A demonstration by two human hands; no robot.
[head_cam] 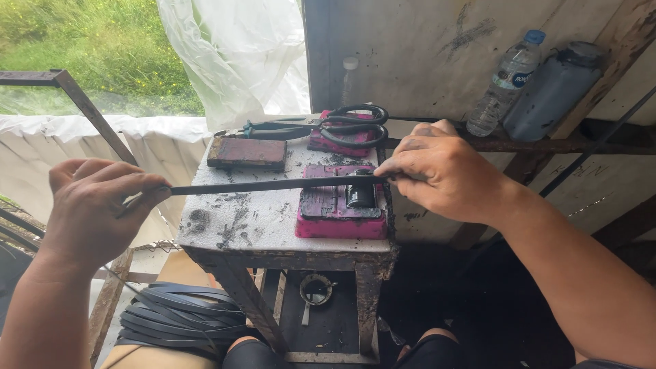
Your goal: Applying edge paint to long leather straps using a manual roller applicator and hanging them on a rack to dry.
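A: Item one, the flat dark strip. Where do we log it?

B: We log it stretched level between both hands, above the front half of the small stand. Our left hand pinches its left end between thumb and fingers, out past the stand's left edge. Our right hand pinches the right end at the stand's right edge, fingers pressed together on it.

A: And beneath it?

B: A pink block, grimy, near the front right corner, with a small black roller set in it; the strip passes just over that roller. Whether it touches, we cannot tell.

A: Surface of the stand?

B: White, rough, speckled with black smears; rusty metal legs.

A: Other entries?

B: Large scissors, dark looped handles, along the back edge, lying partly on a second pink block. A flat reddish-brown slab at the back left corner. Below the left edge, a coil of similar dark strips, glossy and layered.
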